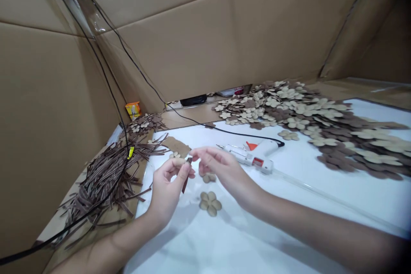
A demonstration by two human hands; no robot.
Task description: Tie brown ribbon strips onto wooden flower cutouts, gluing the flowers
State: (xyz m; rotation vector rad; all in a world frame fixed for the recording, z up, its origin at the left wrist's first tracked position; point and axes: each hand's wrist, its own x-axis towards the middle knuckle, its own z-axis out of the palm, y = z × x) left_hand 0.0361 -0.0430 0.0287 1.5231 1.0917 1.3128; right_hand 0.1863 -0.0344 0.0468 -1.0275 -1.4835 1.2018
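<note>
My left hand (168,186) pinches a narrow dark brown strip (185,185) between thumb and fingers, and its lower end hangs free. Close to the strip's upper end is my right hand (221,171), its fingers loosely bent and apart; I see nothing held in them. A beige five-petal flower cutout (210,204) lies flat on the white board (224,244) below the hands. Another flower piece (208,177) is partly covered by my right hand. Beyond my left hand lies a third small flower (175,155), near a brown scrap (180,146).
A white glue gun (250,156) with an orange trigger lies behind my right hand, its clear glue stick trailing right. Brown strips (105,180) heap at left. Beige and brown flower cutouts (298,111) pile at back right. A black cable (141,72) crosses the area; cardboard walls surround it.
</note>
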